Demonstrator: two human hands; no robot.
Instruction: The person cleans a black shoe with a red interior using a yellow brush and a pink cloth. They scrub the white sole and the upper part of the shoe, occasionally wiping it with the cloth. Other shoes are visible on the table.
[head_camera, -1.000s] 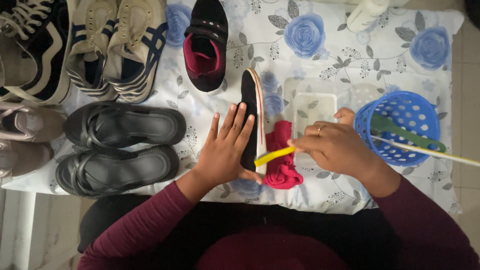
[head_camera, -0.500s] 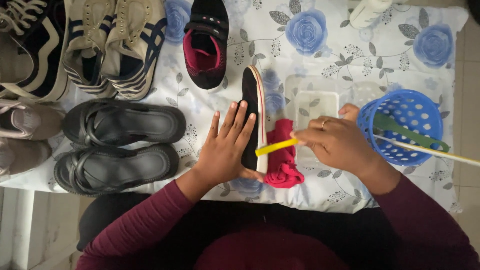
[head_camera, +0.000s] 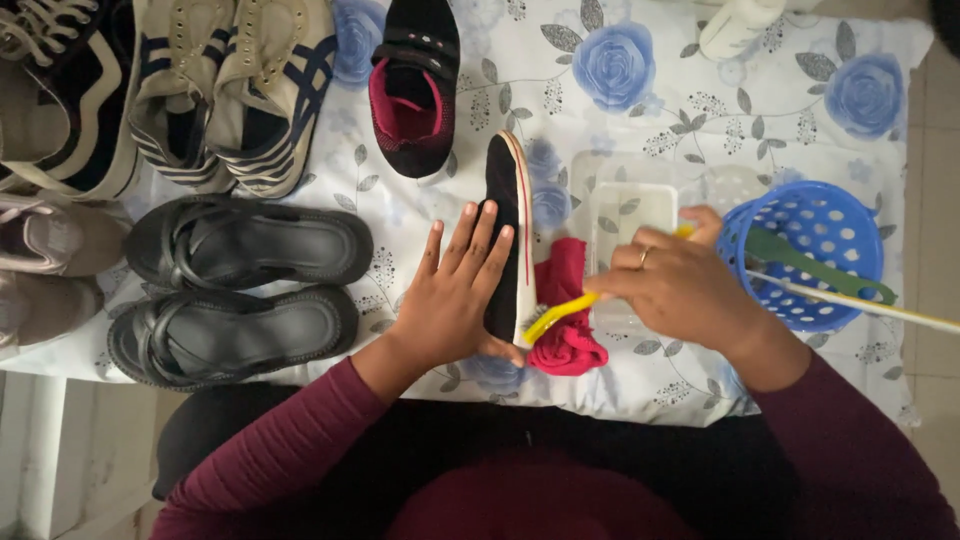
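Observation:
A black shoe with a white sole stands on its side on the flowered cloth. My left hand lies flat against its black upper, fingers spread, steadying it. In my right hand is a yellow brush, its head touching the white sole near the heel. A crumpled red cloth lies just right of the shoe, under the brush.
A blue perforated basket with a green tool stands at the right. A clear plastic tray sits behind my right hand. A black-and-pink shoe, black sandals and several sneakers fill the left side.
The yellow brush has slid down along the white sole toward the heel. My left hand has stayed on the shoe.

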